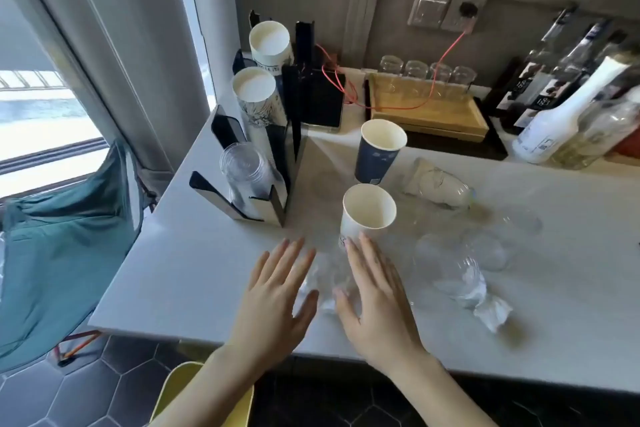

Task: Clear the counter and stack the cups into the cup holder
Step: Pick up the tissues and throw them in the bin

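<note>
1. Cups are the subject: a clear plastic cup (pixel 325 284) lies on its side on the counter (pixel 194 274), directly between the two hands.
2. Left hand (pixel 277 298) has its fingers straight and spread, gripping nothing; it flanks the cup on that side, and contact cannot be confirmed.
3. Right hand (pixel 374 298) is likewise flat and extended, holding nothing. Its fingertips reach the base of a white paper cup (pixel 367 213) standing upright just beyond.
4. Further out past the fingertips stands a dark blue paper cup (pixel 379 151), upright and apart from the white one.
5. To the right of the right hand lie more clear cups (pixel 457 270) on their sides, some crumpled.
6. Beyond and to the left of the left hand sits the black cup holder (pixel 277 156), already carrying a stack of clear cups (pixel 244 172) nearest and two stacks of paper cups behind.
7. Judgement: the step in hand is collecting the cup between the palms. The next move calls for closing both hands gently on thin plastic, then nesting it on the clear stack.
</note>
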